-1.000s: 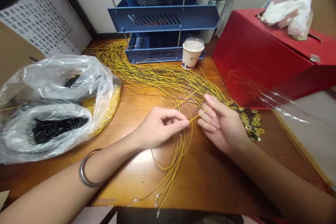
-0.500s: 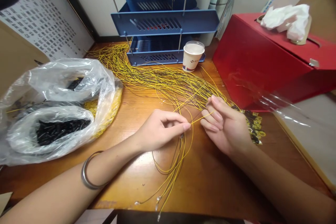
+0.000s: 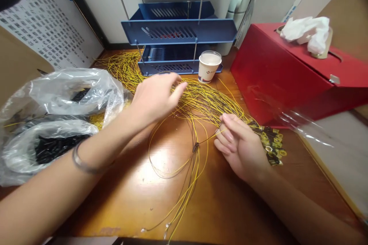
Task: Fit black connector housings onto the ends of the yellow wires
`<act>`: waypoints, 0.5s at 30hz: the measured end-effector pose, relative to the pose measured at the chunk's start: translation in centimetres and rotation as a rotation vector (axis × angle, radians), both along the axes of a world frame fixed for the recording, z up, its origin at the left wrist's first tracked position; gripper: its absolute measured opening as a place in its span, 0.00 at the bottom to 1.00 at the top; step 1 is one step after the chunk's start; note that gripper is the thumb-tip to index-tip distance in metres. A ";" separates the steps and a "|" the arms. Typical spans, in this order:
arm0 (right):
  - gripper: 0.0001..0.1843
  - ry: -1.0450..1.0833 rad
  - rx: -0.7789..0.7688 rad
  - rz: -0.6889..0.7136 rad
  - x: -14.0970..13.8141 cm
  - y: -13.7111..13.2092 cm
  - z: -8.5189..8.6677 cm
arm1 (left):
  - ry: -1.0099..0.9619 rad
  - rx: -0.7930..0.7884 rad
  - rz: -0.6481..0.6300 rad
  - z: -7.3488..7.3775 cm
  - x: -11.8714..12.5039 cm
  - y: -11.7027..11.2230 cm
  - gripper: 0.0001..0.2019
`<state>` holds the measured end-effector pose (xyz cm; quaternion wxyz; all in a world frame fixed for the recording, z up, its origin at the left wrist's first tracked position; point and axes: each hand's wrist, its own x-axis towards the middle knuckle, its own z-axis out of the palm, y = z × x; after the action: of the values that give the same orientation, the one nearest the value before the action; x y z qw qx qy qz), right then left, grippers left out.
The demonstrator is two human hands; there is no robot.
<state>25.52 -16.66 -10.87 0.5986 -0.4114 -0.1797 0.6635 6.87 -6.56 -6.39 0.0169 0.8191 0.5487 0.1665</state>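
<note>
My left hand (image 3: 159, 93) reaches over a long bundle of thin yellow and black wires (image 3: 201, 95), its thumb apart from the fingers and nothing visible between them. On the right, my right hand (image 3: 244, 147) is closed with curled fingers around a yellow wire (image 3: 216, 134). That wire runs left to a small dark knot (image 3: 196, 145), where several wires come together. From there a loose group of wires (image 3: 188, 189) trails toward the front edge, with small clear tips. Whatever else lies inside the right fingers is hidden.
Plastic bags (image 3: 61, 124) with small black pieces lie at left. A blue tiered rack (image 3: 178, 32) stands behind, with a paper cup (image 3: 209, 69) before it. A red box (image 3: 287, 80) fills the right. Yellow ring-shaped wire ends (image 3: 276, 147) lie beyond my right hand.
My left hand has let go of the wire near the knot and moved up and left over the bundle. My right hand stays in nearly the same place, still closed.
</note>
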 end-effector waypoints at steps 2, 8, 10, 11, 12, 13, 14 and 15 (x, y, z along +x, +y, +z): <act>0.13 -0.011 -0.002 0.001 0.0 0.1 0.0 | 0.009 0.044 0.021 0.3 0.9 3.8 0.18; 0.16 -0.005 0.008 0.025 0.0 0.2 -0.2 | 0.025 0.073 0.015 -0.2 4.2 11.8 0.24; 0.16 -0.005 0.008 0.039 -0.1 0.2 -0.2 | 0.068 0.054 0.018 -0.8 5.1 12.9 0.22; 0.16 -0.006 0.006 0.046 -0.1 0.2 -0.2 | 0.087 0.043 0.020 -1.1 5.4 13.3 0.21; 0.16 -0.006 0.006 0.051 -0.2 0.2 -0.3 | 0.103 0.032 0.022 -1.5 5.7 13.6 0.20; 0.16 -0.006 0.005 0.057 -0.2 0.2 -0.3 | 0.110 0.022 0.024 -1.8 5.9 13.9 0.20; 0.17 -0.005 0.004 0.060 -0.2 0.2 -0.3 | 0.109 0.015 0.030 -2.1 6.0 14.2 0.20; 0.17 -0.006 0.005 0.060 -0.3 0.2 -0.3 | 0.101 0.008 0.039 -2.4 6.0 14.4 0.20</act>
<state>25.23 -16.47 -11.19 0.5788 -0.4062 -0.1954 0.6796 12.89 7.86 -8.75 -0.0175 0.8156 0.5642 0.1275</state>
